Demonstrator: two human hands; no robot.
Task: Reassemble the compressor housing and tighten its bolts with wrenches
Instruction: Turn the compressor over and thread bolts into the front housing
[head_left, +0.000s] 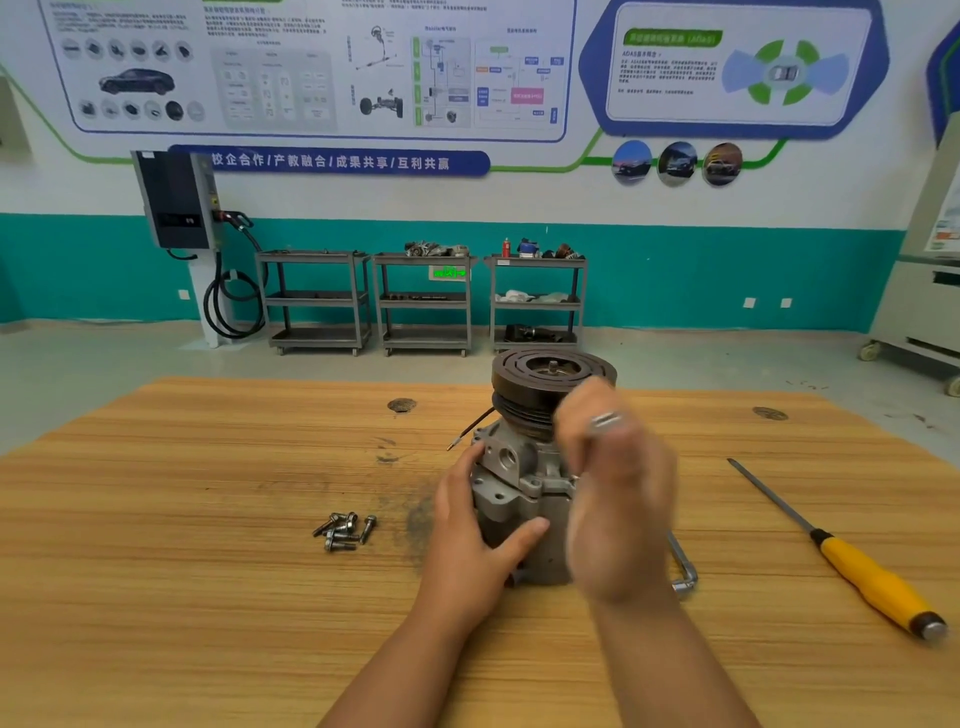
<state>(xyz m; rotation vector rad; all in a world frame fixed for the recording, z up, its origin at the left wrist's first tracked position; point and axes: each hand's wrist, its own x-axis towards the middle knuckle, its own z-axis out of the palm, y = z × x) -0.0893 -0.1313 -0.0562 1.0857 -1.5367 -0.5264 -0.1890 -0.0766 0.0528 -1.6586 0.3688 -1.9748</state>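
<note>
Compressor (524, 467) upright mid-worktop (208, 597), pulley uppermost. Left hand (467, 540) grips housing body, steadying. Right hand (613, 483) blurred beside pulley, apparently pinching bright metal piece (605, 420), probably bolt. Judged step: bolt insertion. Loose bolts (344, 530) lie left, L-wrench (684, 571) right. Next: align with flange hole, hand-start.

We see a table (208, 597) of bare wood, matt, with a streaky grain and dark smudges. The housing (511, 493) is grey cast metal, dull and slightly rough. Its pulley (524, 384) is darker metal, grooved, with a faint sheen. The bolts (344, 531) are bright, shiny metal, and so is the wrench (684, 569). The screwdriver (857, 566) has a glossy yellow plastic handle and a dull metal shaft. The carts (317, 301) look like matt grey metal.
</note>
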